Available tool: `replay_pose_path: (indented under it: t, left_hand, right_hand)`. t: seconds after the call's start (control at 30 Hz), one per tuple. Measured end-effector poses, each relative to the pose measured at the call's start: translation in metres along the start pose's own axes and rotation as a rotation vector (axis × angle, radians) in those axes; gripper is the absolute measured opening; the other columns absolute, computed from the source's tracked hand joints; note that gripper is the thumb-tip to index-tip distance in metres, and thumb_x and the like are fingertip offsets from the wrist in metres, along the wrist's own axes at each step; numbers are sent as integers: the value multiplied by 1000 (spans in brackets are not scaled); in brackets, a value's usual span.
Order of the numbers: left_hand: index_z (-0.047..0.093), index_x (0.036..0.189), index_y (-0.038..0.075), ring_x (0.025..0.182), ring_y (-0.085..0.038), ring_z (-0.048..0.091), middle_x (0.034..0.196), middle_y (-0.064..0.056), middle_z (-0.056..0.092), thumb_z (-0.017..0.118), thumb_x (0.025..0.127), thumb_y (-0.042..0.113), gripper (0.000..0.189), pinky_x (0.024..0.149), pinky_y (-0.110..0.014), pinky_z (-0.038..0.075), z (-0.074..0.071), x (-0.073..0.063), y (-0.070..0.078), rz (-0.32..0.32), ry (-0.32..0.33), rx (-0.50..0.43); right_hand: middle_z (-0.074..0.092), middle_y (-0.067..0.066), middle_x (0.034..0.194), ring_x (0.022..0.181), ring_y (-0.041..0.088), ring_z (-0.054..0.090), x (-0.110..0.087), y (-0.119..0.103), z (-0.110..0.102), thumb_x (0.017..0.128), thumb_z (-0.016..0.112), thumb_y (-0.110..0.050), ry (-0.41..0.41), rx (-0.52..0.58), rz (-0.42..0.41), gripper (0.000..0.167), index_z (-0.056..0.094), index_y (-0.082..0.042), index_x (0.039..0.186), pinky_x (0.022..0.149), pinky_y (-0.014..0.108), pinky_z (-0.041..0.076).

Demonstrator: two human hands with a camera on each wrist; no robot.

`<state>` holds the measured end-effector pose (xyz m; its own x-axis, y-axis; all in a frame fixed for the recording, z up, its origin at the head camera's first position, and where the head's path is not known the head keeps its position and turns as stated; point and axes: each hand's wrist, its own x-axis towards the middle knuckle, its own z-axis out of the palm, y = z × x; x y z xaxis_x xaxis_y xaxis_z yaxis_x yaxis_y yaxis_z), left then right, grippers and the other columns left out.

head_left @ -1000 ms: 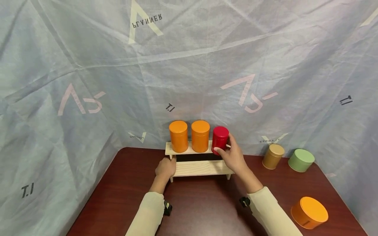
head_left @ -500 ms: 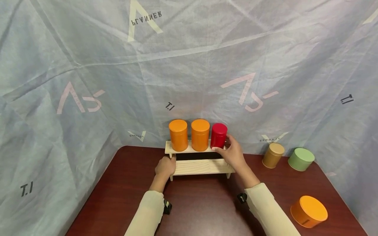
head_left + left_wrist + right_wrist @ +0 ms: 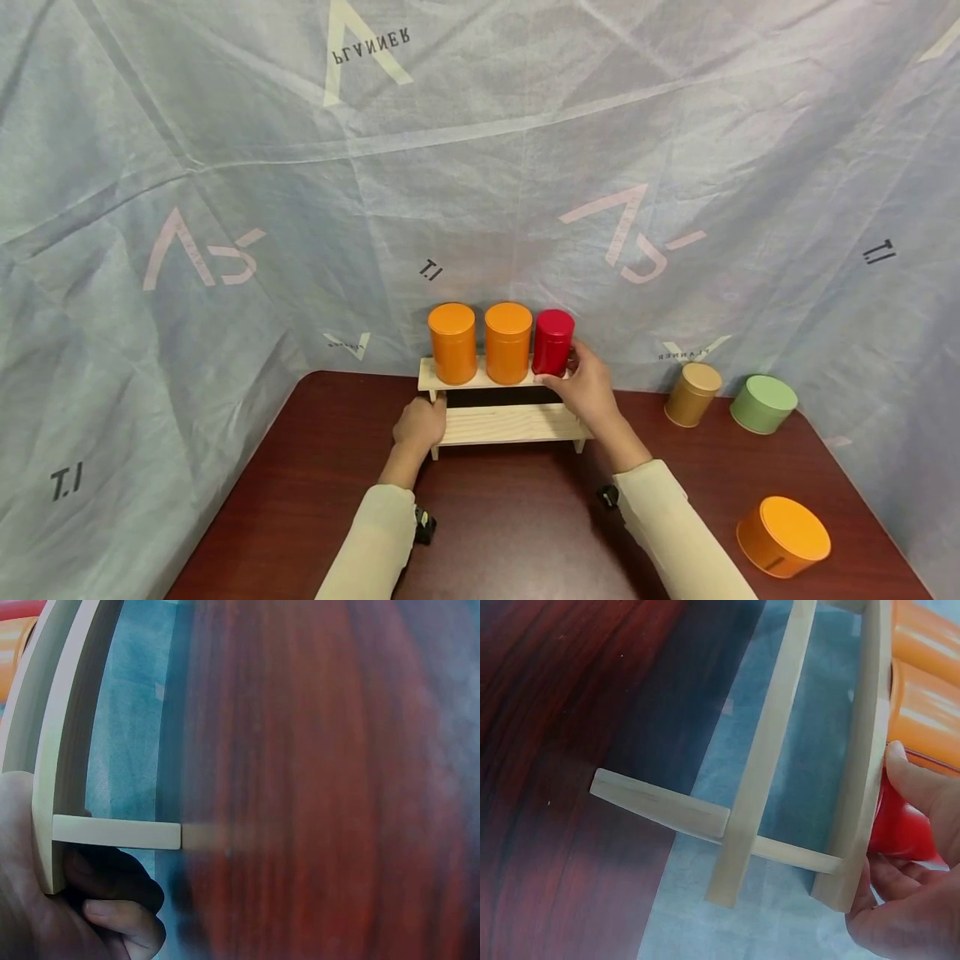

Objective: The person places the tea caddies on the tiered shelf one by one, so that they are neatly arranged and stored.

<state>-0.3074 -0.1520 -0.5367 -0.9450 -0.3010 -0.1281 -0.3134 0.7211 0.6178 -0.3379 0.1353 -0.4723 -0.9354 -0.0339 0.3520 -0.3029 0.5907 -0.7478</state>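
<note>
A two-tier wooden shelf rack [image 3: 513,423] stands against the back of the table. Two tall orange tins, the left one [image 3: 453,350] and the middle one [image 3: 507,348], sit upright on its upper tier. At that tier's right end stands a smaller red tin [image 3: 553,342]. My right hand [image 3: 588,387] holds the red tin low down, thumb in front and fingers around its right side. In the right wrist view, the thumb lies across the red tin [image 3: 900,829]. My left hand [image 3: 420,423] grips the rack's left end; the left wrist view shows fingers curled beneath the plank [image 3: 56,750].
A gold tin [image 3: 693,396] and a low green tin [image 3: 763,406] stand at the back right. A wide orange tin [image 3: 783,537] is near the right edge of the dark wood table [image 3: 510,517]. Grey printed cloth [image 3: 480,167] hangs behind.
The red tin has moved slightly left and back on the upper tier and now stands upright, closer to the middle orange tin. My right hand moved with it; my left hand stays put.
</note>
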Motion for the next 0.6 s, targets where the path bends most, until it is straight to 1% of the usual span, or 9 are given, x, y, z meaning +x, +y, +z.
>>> replay_pose_path:
  t: [0.13, 0.27, 0.5, 0.6]
  left_hand:
    - [56, 76, 13, 61, -24, 54, 69, -6, 53, 39, 110, 43, 49, 55, -38, 41, 1, 0, 1, -1, -1, -1]
    - [54, 72, 14, 59, -23, 51, 67, -5, 49, 39, 110, 43, 50, 54, -37, 40, 1, 0, 1, -3, -2, -2]
    - [54, 69, 15, 56, -22, 49, 64, -4, 47, 39, 110, 43, 52, 52, -37, 39, 1, 2, 1, -10, -9, -9]
    - [54, 70, 15, 57, -23, 49, 65, -4, 47, 38, 110, 44, 52, 53, -37, 39, 1, 2, 1, -10, -10, -7]
  right_hand:
    - [75, 22, 120, 102, 36, 72, 1, 1, 1, 78, 96, -17, 5, -5, -8, 76, 58, -2, 142, 90, 50, 59]
    - [75, 22, 121, 105, 37, 74, 2, 2, 0, 76, 97, -17, 4, 10, -2, 77, 59, -2, 141, 93, 51, 60]
    - [75, 23, 120, 106, 38, 74, 3, 3, 1, 75, 98, -22, 11, -16, -2, 78, 60, -1, 140, 95, 52, 60]
    - [75, 22, 119, 106, 37, 74, 2, 3, 2, 75, 98, -21, 17, -13, -6, 78, 60, -1, 139, 95, 52, 60]
